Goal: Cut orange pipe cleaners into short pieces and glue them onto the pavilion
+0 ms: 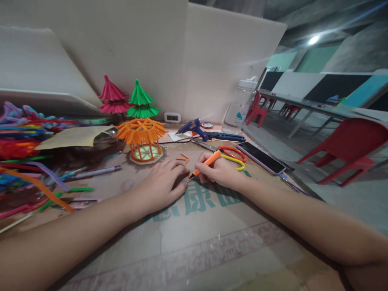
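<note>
right hand (220,171) grips orange pen (206,163), long axis slanting down-left, tip on cardboard (197,242) just beside the left hand (162,184). left hand open, flat, mid-sheet.

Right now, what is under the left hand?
The left hand lies flat on the printed cardboard, fingertips beside the tip of the orange tool held by the right hand. Anything pinned beneath the palm is covered.

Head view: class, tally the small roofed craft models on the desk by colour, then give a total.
Pink model: 1
Green model: 1
Orange model: 1
Total: 3
</note>
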Motion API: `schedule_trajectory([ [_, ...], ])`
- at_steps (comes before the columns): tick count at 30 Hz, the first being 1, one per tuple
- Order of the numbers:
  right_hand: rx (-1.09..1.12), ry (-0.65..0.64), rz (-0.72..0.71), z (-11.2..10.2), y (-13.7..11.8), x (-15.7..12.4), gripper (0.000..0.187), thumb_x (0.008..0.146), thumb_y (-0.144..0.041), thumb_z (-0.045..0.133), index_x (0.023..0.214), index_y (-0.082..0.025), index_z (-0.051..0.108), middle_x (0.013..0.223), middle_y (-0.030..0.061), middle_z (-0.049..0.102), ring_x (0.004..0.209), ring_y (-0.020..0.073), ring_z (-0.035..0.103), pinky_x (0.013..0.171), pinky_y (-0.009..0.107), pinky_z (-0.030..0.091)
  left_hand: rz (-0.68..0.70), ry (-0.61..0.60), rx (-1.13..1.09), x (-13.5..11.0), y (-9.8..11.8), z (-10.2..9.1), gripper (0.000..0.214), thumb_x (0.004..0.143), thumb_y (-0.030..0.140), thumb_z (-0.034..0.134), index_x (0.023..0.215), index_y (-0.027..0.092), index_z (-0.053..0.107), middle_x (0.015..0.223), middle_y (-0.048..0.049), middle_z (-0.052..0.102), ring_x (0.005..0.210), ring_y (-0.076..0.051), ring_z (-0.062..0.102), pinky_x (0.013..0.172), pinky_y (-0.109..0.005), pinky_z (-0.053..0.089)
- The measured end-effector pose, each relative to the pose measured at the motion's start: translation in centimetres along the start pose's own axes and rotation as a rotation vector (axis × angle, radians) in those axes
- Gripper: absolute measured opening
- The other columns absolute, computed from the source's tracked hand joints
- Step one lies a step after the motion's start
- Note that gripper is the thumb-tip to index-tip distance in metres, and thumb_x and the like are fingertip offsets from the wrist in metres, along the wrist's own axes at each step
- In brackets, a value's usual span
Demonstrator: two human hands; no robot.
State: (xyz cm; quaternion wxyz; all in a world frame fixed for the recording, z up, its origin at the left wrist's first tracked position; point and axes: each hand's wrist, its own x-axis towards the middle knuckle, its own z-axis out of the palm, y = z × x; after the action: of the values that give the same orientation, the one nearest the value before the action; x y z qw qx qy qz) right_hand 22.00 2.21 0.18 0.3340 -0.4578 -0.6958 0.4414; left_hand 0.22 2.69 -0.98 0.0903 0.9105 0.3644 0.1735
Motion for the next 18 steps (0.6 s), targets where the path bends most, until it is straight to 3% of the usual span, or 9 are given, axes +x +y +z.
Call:
schedule_trajectory([
  [5, 0.002, 0.003, -0.007, 0.07, 0.15, 0.00, 0.022, 0.094, -0.038, 0.057, 0.081, -0.021, 0.050, 0.056, -0.0050, 0.061, 0.045, 0.0083, 0.047, 0.044, 0.020, 0.034, 0.032, -0.018, 0.019, -0.06, -0.09, 0.04, 0.040, 0.096, 0.034, 0.048, 0.132, 0.026, 0.061, 0.135, -0.0107, 0.059, 0.125, -0.033, 0.050, 0.103, -0.055, 0.042],
  [13, 0.025, 0.078, -0.015, 0.00, 0.72, 0.22, 0.024, 0.094, -0.040, 0.057, 0.080, -0.022, 0.048, 0.056, -0.0048, 0.062, 0.041, 0.0080, 0.043, 0.043, 0.020, 0.033, 0.043, -0.004, 0.026, 0.03, 0.06, -0.11, 0.034, 0.098, 0.035, 0.048, 0.122, 0.024, 0.068, 0.129, -0.0113, 0.062, 0.125, -0.033, 0.052, 0.102, -0.054, 0.044],
  [18, 0.011, 0.050, -0.005, 0.00, 0.54, 0.09, 0.023, 0.095, -0.039, 0.057, 0.081, -0.022, 0.049, 0.057, -0.0045, 0.063, 0.042, 0.0084, 0.045, 0.044, 0.021, 0.034, 0.040, -0.002, 0.021, -0.05, 0.10, -0.21, 0.034, 0.097, 0.035, 0.048, 0.120, 0.022, 0.070, 0.128, -0.0116, 0.062, 0.123, -0.033, 0.053, 0.102, -0.053, 0.044],
])
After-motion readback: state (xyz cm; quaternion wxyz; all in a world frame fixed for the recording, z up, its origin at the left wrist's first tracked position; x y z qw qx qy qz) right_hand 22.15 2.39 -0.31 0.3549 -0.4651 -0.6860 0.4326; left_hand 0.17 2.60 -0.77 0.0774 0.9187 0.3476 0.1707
